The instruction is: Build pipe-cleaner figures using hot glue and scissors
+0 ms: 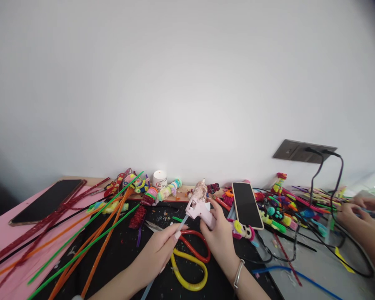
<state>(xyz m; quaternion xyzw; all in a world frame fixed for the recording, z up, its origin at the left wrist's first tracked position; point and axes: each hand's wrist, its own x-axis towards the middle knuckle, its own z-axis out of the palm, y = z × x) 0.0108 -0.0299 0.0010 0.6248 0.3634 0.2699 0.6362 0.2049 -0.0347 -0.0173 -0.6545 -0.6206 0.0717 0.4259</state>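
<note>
My right hand (217,229) is wrapped round the handle of a pale pink glue gun (196,206), whose crusted nozzle points up and away from me. In my left hand (164,246) a long translucent glue stick (181,225) is pinched, its upper end at the back of the gun and its lower end trailing down past the palm. Beneath and between my hands lie scissors with one red and one yellow handle loop (190,287). Part of their blades is hidden by my left hand.
Orange, green and red pipe cleaners (106,233) spread over the left side. A phone (46,201) lies at left, another phone (247,205) at right. A paper cup (159,179) stands by the wall. Black cables (312,183) hang from a socket plate. Another person's hands (362,212) work at right.
</note>
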